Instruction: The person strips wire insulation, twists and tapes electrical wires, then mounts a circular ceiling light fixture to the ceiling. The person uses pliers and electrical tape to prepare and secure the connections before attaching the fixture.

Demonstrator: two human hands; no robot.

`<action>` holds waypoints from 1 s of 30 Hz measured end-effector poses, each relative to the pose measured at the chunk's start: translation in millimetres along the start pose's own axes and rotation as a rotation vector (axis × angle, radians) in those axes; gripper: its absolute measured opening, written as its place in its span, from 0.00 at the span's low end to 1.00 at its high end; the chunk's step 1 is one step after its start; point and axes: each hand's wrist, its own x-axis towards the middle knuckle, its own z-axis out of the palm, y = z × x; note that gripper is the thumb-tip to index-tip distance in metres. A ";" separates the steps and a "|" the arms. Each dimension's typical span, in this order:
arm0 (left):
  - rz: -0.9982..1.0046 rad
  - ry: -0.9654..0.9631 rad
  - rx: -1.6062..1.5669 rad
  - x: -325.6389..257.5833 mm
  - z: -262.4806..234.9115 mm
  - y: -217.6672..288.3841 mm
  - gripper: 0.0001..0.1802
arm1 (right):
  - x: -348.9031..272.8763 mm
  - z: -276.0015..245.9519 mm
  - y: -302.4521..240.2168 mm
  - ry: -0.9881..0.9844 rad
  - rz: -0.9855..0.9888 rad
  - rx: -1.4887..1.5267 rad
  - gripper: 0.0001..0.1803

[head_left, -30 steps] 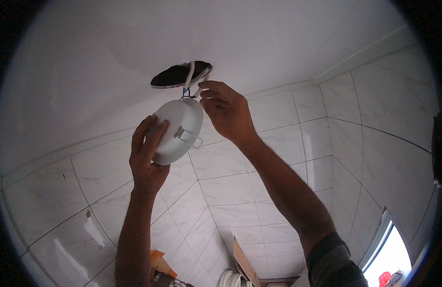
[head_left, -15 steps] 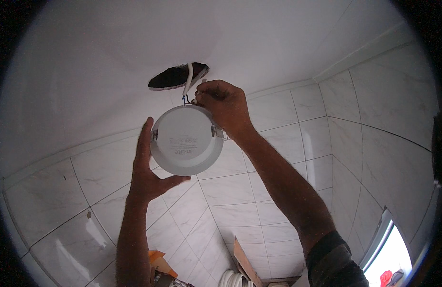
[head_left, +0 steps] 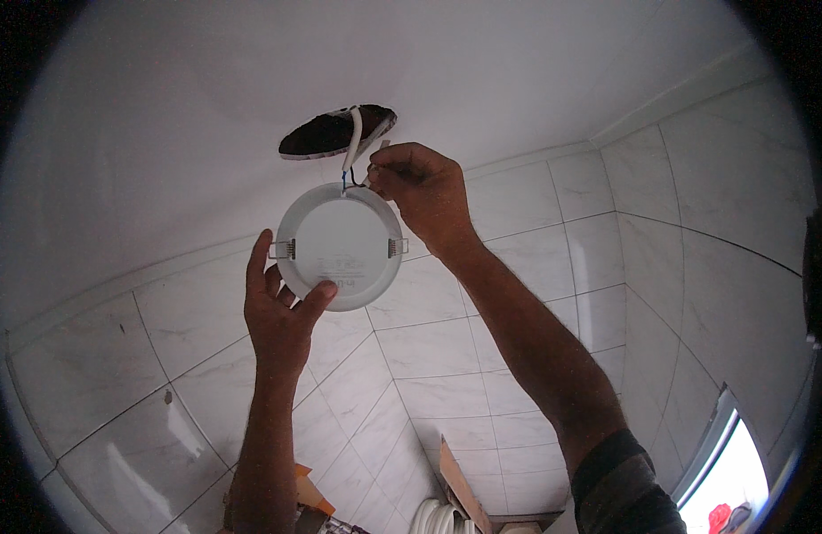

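Observation:
A round white recessed downlight hangs below the ceiling, its back toward me and a spring clip on each side. My left hand grips its lower left edge, thumb pressed on the back and fingers round the rim. Above it a white cable comes down out of the dark oval-looking ceiling hole. From the cable's end a blue wire runs to the top of the downlight. A black wire leads toward my right hand, which is closed in a pinch there. A small pale piece shows by its fingertips.
White marbled tiles cover the walls under the white ceiling. Below lie a coil of white tubing, a brown board and an orange box. A bright window stands at the lower right.
My left thumb has moved from the downlight's lower edge onto its back. The downlight has tilted so its back faces me more squarely. My right hand still pinches near the wires.

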 end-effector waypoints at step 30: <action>-0.194 0.147 -0.139 25.5 -12.8 13.9 0.42 | 4.8 -2.4 -2.6 0.004 -0.291 -0.187 0.13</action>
